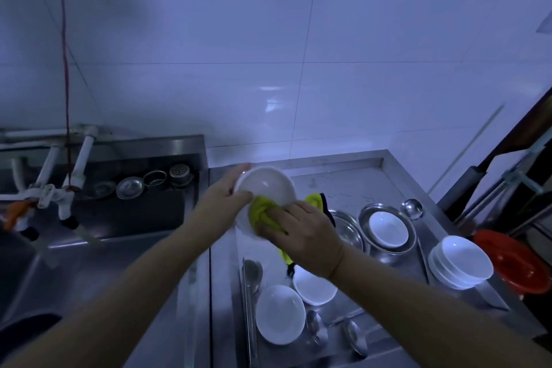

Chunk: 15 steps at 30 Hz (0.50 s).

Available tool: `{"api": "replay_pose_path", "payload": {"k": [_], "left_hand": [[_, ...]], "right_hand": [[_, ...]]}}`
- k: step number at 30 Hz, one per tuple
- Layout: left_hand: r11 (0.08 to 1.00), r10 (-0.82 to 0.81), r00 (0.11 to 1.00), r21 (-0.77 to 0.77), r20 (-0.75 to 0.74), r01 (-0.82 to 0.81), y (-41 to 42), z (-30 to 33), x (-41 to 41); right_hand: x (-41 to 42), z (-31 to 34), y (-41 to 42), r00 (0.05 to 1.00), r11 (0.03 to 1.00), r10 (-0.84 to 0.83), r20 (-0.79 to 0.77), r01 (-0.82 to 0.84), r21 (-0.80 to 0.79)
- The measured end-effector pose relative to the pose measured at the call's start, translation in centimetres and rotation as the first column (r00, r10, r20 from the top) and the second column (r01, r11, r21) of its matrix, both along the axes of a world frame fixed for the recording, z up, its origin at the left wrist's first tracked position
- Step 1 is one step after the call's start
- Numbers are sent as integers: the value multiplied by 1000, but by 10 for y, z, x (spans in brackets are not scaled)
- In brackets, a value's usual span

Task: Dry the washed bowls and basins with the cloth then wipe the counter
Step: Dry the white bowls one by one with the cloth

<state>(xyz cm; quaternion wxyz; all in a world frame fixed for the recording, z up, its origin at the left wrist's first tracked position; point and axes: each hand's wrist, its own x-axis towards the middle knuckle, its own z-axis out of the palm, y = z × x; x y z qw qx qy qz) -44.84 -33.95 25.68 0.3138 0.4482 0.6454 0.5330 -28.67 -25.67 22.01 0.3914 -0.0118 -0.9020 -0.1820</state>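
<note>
Spoons beside chopsticks; a ladle, strainers in sink.

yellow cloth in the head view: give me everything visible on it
The yellow cloth looks soft and fleecy, with a dark trim showing along its far edge. It is bunched up, pressed against the lower rim of the white bowl held tilted above the steel counter. The right hand grips it; the left hand holds the bowl's left edge. One end sticks out behind the right hand, another hangs below it, ending in a dark tip. Wetness cannot be told.

White bowl tilted above the steel counter, yellow cloth bunched against its lower rim
</note>
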Motion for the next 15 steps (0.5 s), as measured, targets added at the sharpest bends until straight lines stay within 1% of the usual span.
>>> {"api": "replay_pose_path", "payload": {"k": [2, 4, 5, 7, 9, 11, 12, 13, 14, 15], "left_hand": [[979, 120, 991, 159, 59, -128, -6, -12, 20], [946, 178, 972, 247, 151, -211, -12, -19, 29], [939, 179, 971, 265, 161, -217, -13, -20, 27], [956, 133, 987, 250, 86, -150, -15, -19, 15], [985, 67, 998, 159, -15, -64, -16, -18, 0], [998, -65, 993, -20, -97, 64, -15, -14, -14], [981, -156, 983, -128, -96, 143, -13, -9, -20], [956, -219, 974, -214, -55, 202, -13, -4, -24], [939, -232, 973, -260, 3, 225, -13, 0, -27], [941, -207, 977, -262, 59, 215, -14, 2, -27]], "right_hand": [[-12, -2, -16, 984, 987, -125, -130, 109, -122], [-23, -7, -33, 968, 961, -165, -189, 115, -252], [-27, -10, -39, 967, 954, -156, -199, 96, -285], [-26, -15, -39, 978, 961, -96, -188, 42, -272], [-16, -16, -24, 990, 986, 7, -138, -30, -165], [-5, -14, -7, 989, 987, 147, -33, -149, -67], [-1, -15, -2, 980, 980, 196, 23, -195, -47], [1, -18, -2, 975, 976, 215, 55, -213, -44], [1, -21, -5, 978, 979, 200, 59, -197, -53], [-1, -25, -10, 987, 986, 156, 42, -152, -73]]}}
